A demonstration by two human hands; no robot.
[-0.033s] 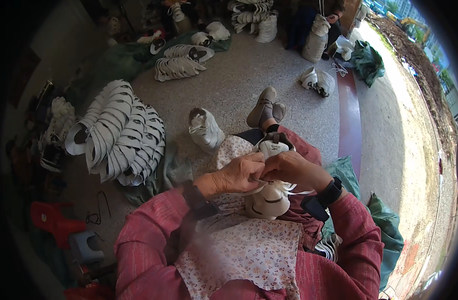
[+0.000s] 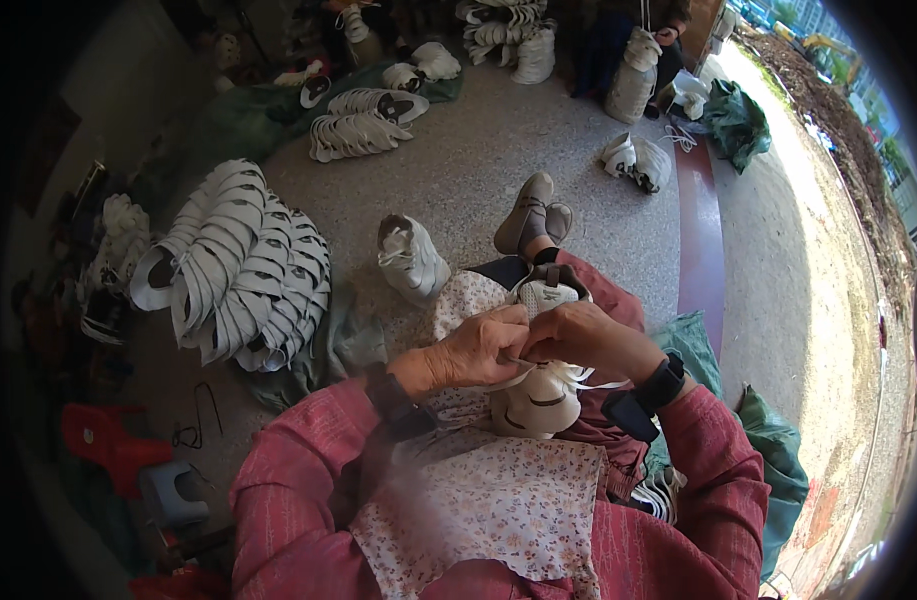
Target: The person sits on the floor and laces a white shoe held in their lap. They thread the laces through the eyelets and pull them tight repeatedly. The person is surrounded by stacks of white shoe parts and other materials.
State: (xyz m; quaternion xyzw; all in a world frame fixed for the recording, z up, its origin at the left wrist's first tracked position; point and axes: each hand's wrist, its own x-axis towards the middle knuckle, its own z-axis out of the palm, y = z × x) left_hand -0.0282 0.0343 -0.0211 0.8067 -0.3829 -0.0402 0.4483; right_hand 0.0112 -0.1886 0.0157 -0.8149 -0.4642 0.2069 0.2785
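A cream-white shoe upper (image 2: pixel 535 408) lies on my lap, its rounded toe toward me and its brown-lined collar beyond my hands. White shoelace (image 2: pixel 600 384) sticks out on both sides of it, just below my fingers. Over the middle of the upper, my left hand (image 2: pixel 470 348) is closed, thumb and fingers pinching the lace. Right against it, my right hand (image 2: pixel 590 336) is closed too, bent over at the knuckles with its fingertips mostly hidden, at the same lace. Both wrists wear dark bands.
Nested white shoe uppers (image 2: pixel 248 270) form a large stack at the left. One laced upper (image 2: pixel 411 260) stands beyond my left hand. A red stool (image 2: pixel 103 445) is at lower left, green sacks (image 2: pixel 768 480) at right. Other people sit at the far side near an upper on a form (image 2: pixel 633 85).
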